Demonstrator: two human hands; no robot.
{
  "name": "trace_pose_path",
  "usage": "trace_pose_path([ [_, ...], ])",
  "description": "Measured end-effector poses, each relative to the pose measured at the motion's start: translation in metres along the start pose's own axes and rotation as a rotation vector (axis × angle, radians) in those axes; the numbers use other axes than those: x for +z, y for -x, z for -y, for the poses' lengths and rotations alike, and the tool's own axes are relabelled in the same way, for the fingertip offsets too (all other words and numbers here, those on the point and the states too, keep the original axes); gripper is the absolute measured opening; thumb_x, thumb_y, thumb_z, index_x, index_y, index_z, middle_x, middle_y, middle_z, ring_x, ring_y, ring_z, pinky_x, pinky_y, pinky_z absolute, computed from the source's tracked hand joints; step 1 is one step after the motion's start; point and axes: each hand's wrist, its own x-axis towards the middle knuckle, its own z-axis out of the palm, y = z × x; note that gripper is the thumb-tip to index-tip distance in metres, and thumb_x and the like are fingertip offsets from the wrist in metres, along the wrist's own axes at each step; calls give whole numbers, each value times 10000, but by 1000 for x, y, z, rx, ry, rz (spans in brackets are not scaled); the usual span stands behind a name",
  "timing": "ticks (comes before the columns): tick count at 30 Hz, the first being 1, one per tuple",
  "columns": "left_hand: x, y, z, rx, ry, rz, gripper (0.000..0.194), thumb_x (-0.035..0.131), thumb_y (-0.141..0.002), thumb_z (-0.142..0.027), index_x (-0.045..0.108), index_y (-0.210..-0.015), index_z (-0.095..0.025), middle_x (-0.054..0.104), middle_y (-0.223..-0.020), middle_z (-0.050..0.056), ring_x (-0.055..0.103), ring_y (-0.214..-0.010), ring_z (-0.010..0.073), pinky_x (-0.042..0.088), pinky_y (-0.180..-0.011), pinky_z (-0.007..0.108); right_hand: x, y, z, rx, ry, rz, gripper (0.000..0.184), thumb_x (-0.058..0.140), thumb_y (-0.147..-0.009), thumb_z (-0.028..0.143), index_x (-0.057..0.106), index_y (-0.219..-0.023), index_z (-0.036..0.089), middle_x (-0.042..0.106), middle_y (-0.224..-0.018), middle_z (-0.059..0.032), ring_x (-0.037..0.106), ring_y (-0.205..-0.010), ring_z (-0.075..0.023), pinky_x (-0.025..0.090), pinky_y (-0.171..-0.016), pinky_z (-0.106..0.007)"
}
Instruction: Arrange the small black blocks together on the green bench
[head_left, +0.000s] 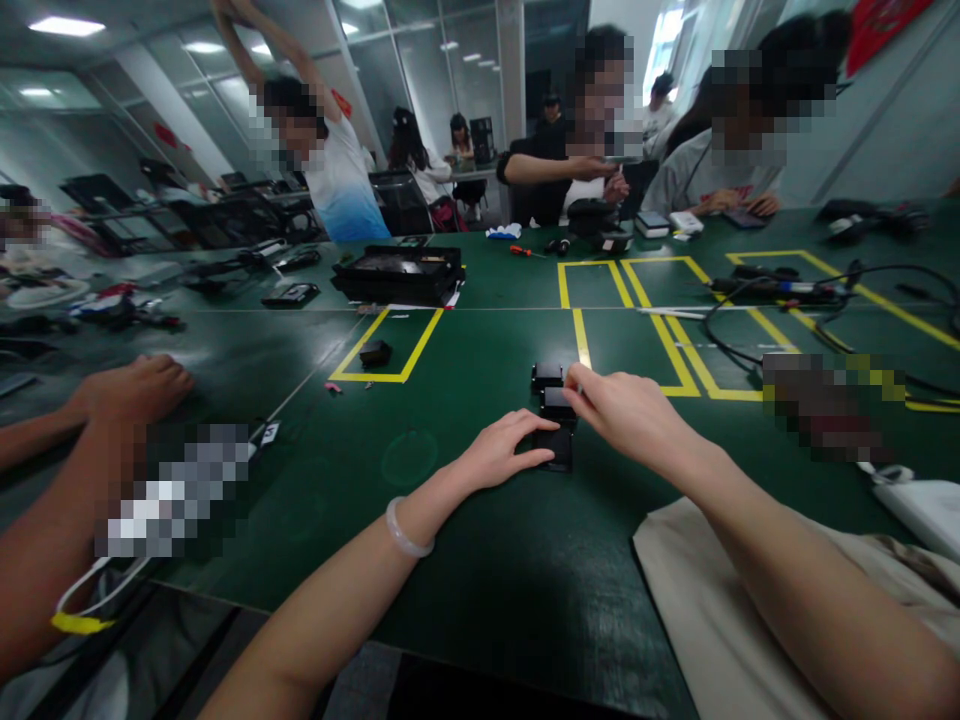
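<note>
"Bare right forearm point(795, 560) lies nearest my camera. What do you see past it?"

"On the green-topped bench point(487, 560), near side of the yellow tape strip point(582, 338): a small glossy black block point(547, 376) closest to the strip, a second black rectangular block point(555, 403) next, and a flat square black piece point(561, 457) farthest from it."

"How would they handle?"

"Light, stiff, probably plastic, I'd judge. Smooth enough to slip, so I'd take opposite side edges and avoid the glossy faces."

"And the fingers?"

"Left hand point(499, 447): thumb and forefinger parted, laid against the flat square black piece. Right hand point(628, 408): thumb and forefinger nearly together at the second block; I can't tell whether they grip it."
</note>
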Motion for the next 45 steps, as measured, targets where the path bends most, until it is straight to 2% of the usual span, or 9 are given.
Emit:
trace_pose_path([
  [4,0,0,-1,1,-5,-3,376,544,-909,-397,524,-1259,-261,574,-1149,60,537,-1089,229,429,-932,349,1,0,-1,-21,-43,-25,208,313,-960,322,467,-1053,218,665,-768,-25,617,-634,-196,222,-497,-265],
  [9,1,0,0,8,-12,-4,374,546,-908,-394,527,-1257,-260,572,-1160,60,537,-1086,227,428,-936,348,2,0,-1,-10,-18,-11,252,308,-964,395,493,-994,227,669,-765,-36,628,-663,-205,220,-502,-262],
  [17,1,-1,1,2,-13,-4,378,542,-910,-400,522,-1262,-263,574,-1159,59,536,-1093,228,428,-934,347,2,0,-2,-26,-43,-29,204,322,-958,332,475,-1040,225,671,-775,-26,624,-641,-198,214,-494,-261],
  [21,0,-1,1,8,-14,2,375,538,-912,-401,523,-1260,-261,574,-1161,58,537,-1090,224,427,-934,342,1,0,-2,3,-4,-8,246,310,-964,380,496,-990,222,670,-757,-38,626,-653,-202,208,-499,-258],
  [27,0,-1,-1,2,-14,-4,380,541,-910,-407,525,-1262,-264,574,-1164,56,537,-1093,223,426,-938,343,-1,1,-2,-9,-47,-13,217,310,-961,328,471,-1057,218,671,-776,-30,620,-644,-192,221,-507,-260],
  [31,0,-1,-1,1,-8,2,378,535,-912,-409,527,-1261,-263,576,-1166,58,539,-1089,225,425,-940,350,-2,1,-2,12,-8,5,255,302,-964,375,497,-1004,216,671,-769,-44,629,-669,-201,223,-512,-264],
  [37,0,-1,-1,-1,-6,4,381,534,-913,-409,524,-1265,-264,575,-1169,58,534,-1097,228,424,-943,351,-1,1,-3,-3,-33,-9,218,310,-957,317,478,-1058,221,672,-777,-32,627,-651,-199,223,-501,-265],
  [42,1,-2,-1,9,-6,6,373,528,-917,-401,524,-1263,-261,570,-1178,57,534,-1093,225,420,-949,349,-1,1,-4,21,16,10,265,302,-962,377,513,-996,221,678,-780,-53,636,-677,-219,220,-506,-271],
  [45,1,-2,-2,3,-8,9,375,528,-918,-401,521,-1266,-261,569,-1178,58,534,-1092,225,423,-943,350,-1,0,-4,25,5,12,240,308,-958,334,500,-1041,216,676,-777,-44,629,-659,-210,224,-507,-269],
])
